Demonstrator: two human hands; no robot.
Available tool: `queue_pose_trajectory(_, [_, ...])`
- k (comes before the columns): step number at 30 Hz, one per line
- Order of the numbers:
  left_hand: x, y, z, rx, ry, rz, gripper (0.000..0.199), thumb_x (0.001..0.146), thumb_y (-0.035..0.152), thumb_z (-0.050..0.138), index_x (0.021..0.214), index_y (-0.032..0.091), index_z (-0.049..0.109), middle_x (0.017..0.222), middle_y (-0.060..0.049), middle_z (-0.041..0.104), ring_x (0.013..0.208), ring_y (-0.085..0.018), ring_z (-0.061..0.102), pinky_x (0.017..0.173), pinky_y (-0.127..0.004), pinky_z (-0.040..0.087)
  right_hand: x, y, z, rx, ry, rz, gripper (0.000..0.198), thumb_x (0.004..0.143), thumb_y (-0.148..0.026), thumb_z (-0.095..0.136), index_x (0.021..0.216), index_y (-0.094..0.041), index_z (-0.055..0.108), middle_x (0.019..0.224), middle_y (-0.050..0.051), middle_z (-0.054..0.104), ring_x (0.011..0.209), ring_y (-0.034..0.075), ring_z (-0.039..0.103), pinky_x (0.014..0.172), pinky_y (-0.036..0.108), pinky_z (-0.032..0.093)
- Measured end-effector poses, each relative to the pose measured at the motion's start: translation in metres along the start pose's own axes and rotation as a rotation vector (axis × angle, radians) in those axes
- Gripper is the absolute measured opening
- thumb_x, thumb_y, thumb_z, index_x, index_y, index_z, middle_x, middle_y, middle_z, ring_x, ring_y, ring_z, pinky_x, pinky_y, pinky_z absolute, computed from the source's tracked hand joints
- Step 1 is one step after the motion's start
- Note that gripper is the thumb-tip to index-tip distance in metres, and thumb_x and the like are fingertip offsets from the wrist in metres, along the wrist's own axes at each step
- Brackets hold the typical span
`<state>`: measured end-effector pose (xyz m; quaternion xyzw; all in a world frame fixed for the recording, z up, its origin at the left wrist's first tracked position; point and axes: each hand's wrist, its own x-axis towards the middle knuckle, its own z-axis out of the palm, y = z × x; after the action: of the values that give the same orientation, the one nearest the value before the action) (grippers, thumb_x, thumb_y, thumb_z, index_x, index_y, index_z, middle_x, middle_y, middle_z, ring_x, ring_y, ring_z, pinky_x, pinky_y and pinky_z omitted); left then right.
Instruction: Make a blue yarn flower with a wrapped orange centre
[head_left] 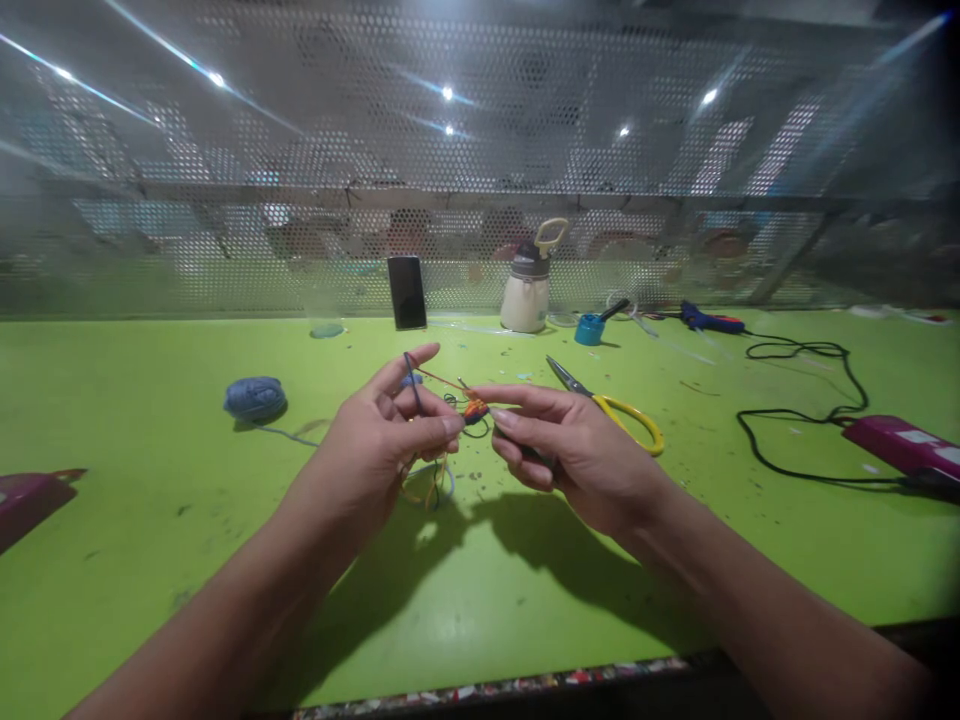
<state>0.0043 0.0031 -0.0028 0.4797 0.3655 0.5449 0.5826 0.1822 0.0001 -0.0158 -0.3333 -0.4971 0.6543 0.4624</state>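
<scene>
My left hand (394, 420) pinches a small orange and dark crochet piece (475, 410) between thumb and fingers. Its index finger is raised, with dark yarn looped over it and a taut red strand running to the piece. Loose yarn ends (431, 490) dangle below this hand. My right hand (562, 430) is closed around a thin crochet hook (463, 383), whose tip shows just above the piece; most of its shaft is hidden by the fingers. A blue-grey ball of yarn (255, 398) lies to the left, its strand leading toward my left hand.
Yellow-handled scissors (630, 420) lie just beyond my right hand. Farther back stand a phone (407, 293), a white bottle (525, 300) and a small blue container (589, 330). A blue glue gun (709, 320) with its black cord and a magenta box (904, 445) are at right.
</scene>
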Motion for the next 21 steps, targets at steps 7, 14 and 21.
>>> queue_pose_trajectory(7, [-0.0006,0.002,-0.0009,-0.057,0.002,-0.037,0.083,0.062,0.001,0.077,0.138,0.008,0.044,0.065,0.002,0.065,0.058,-0.009,0.056,0.055,-0.019,0.043,0.0005,0.0004,0.0012,0.0,-0.013,-0.006,0.027,0.082,-0.02,0.068,0.109,-0.018,0.074,0.056,-0.004,0.056,0.041,0.003,0.037,0.043,0.021,0.019])
queue_pose_trajectory(14, [-0.0015,0.0015,-0.001,-0.079,0.005,-0.037,0.08,0.063,0.002,0.077,0.137,0.009,0.046,0.068,0.002,0.065,0.062,-0.011,0.058,0.057,-0.02,0.044,-0.0007,-0.0013,0.0016,0.009,0.007,0.002,0.028,0.081,-0.019,0.068,0.109,-0.018,0.074,0.056,-0.004,0.055,0.042,0.004,0.037,0.044,0.021,0.019])
queue_pose_trajectory(21, [-0.0019,-0.0001,-0.0006,-0.099,0.016,-0.026,0.074,0.065,0.001,0.077,0.133,0.012,0.05,0.071,0.002,0.066,0.063,-0.011,0.059,0.058,-0.022,0.045,-0.0003,-0.0007,0.0017,0.029,0.003,0.014,0.027,0.082,-0.018,0.068,0.108,-0.018,0.074,0.056,-0.004,0.055,0.042,0.003,0.037,0.044,0.02,0.019])
